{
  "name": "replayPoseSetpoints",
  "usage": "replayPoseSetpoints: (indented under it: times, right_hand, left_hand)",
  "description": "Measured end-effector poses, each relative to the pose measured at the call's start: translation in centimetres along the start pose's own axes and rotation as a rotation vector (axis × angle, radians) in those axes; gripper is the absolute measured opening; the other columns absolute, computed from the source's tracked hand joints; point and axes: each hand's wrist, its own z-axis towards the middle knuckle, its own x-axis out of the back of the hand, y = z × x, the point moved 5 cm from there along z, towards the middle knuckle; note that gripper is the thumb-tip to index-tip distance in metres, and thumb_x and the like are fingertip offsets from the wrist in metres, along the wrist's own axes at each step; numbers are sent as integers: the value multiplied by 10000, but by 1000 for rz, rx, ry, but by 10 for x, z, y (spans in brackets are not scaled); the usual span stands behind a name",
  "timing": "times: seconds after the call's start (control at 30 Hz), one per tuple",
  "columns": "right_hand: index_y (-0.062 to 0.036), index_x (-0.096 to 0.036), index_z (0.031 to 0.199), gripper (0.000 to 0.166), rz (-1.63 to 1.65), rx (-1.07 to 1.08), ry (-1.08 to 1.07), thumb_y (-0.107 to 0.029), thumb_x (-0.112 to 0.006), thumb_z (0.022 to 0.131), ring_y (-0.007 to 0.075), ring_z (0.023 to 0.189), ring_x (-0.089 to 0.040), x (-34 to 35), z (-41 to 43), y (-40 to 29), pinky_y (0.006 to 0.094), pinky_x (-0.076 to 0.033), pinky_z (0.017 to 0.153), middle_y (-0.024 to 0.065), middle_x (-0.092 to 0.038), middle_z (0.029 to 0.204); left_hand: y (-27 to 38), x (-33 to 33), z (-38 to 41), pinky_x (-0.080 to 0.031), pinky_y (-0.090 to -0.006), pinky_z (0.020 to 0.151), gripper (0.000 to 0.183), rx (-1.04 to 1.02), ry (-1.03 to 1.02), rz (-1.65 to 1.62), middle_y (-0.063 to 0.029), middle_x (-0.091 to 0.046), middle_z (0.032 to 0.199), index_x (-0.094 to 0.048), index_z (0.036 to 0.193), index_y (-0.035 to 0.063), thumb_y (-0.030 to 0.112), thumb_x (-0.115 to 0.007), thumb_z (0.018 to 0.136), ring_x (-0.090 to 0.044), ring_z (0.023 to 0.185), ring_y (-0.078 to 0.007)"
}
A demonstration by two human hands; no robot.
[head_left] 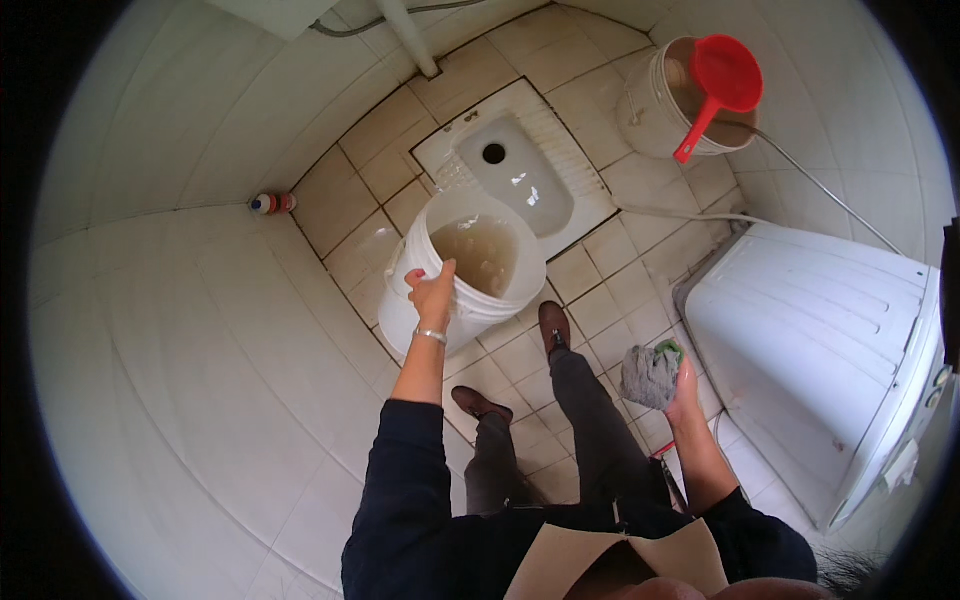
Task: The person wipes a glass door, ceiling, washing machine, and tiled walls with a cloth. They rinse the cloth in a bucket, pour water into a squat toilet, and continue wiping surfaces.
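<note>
My left hand grips the near rim of a white plastic bucket. Murky brownish water stands inside it, and the bucket tips towards a squat toilet set in the floor. Clear splashes show at the bucket's far lip, beside the toilet pan. Away to the right, my right hand holds a bunched wet grey cloth with a green patch at its top. Most of my right fingers are hidden behind the cloth.
A second bucket of cloudy water stands at the back right, a red dipper across its rim. To my right is a white washing machine with a hose. A bottle lies by the left wall; a pipe rises behind.
</note>
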Motion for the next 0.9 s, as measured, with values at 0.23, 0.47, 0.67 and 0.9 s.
replayPoseSetpoints:
  times: [0.23, 0.47, 0.67, 0.9]
  right_hand:
    - [-116, -546, 820, 185, 52, 62, 18, -280, -514, 899, 173, 694, -574, 32, 14, -25, 333, -484, 670, 21, -572, 753]
    - [-119, -522, 760, 228, 40, 97, 74, -293, -499, 906, 166, 672, -571, 36, 17, -51, 325, -481, 653, 17, -556, 708]
    - [-115, -508, 781, 244, 76, 56, 150, -320, -487, 911, 178, 677, -567, 32, 20, -57, 335, -477, 645, 32, -539, 716]
    - [-117, -505, 810, 248, 44, 32, 173, -345, -494, 908, 168, 690, -550, 54, 32, -51, 331, -474, 649, 23, -528, 743]
  left_hand:
    - [65, -69, 13, -389, -399, 923, 875, 108, 30, 138, -308, -448, 1152, -305, 1217, -4, 506, -680, 613, -453, 1092, -381]
    - [75, -110, 34, -416, -433, 899, 922, 171, 77, 241, -296, -403, 1220, -310, 1242, 40, 543, -711, 581, -476, 1087, -397]
    - [85, -125, 53, -436, -438, 870, 844, 241, 135, 242, -281, -426, 1161, -349, 1191, 47, 528, -702, 595, -497, 1052, -380]
    - [87, -140, 70, -430, -446, 885, 879, 135, 96, 234, -274, -444, 1172, -363, 1196, 34, 600, -687, 606, -503, 1057, -380]
